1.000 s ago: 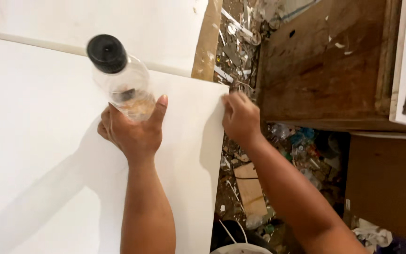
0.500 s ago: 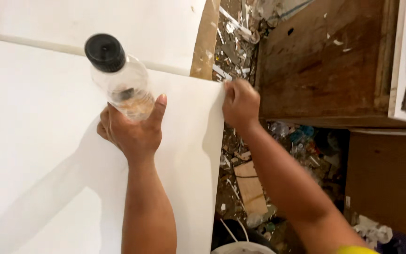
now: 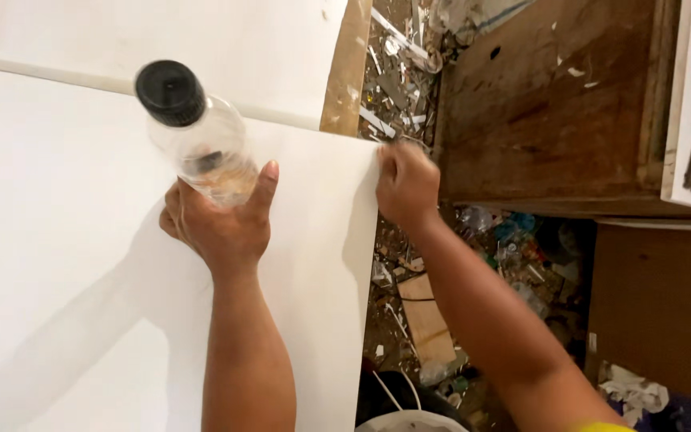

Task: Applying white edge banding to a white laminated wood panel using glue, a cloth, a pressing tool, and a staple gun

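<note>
One clear plastic bottle (image 3: 201, 144) with a black cap (image 3: 170, 93) sits in the upper left of the frame, its base wrapped by the left hand (image 3: 219, 224), thumb raised along its side. Under it lies one large white sheet (image 3: 57, 240); a second white sheet (image 3: 201, 40) lies above. The right hand (image 3: 406, 186), fingers curled, pinches the sheet's right edge near its top corner. Right of it stands a brown wooden box (image 3: 553, 104); below, littered scraps (image 3: 441, 320) cover the floor. Both forearms reach up from the bottom.
</note>
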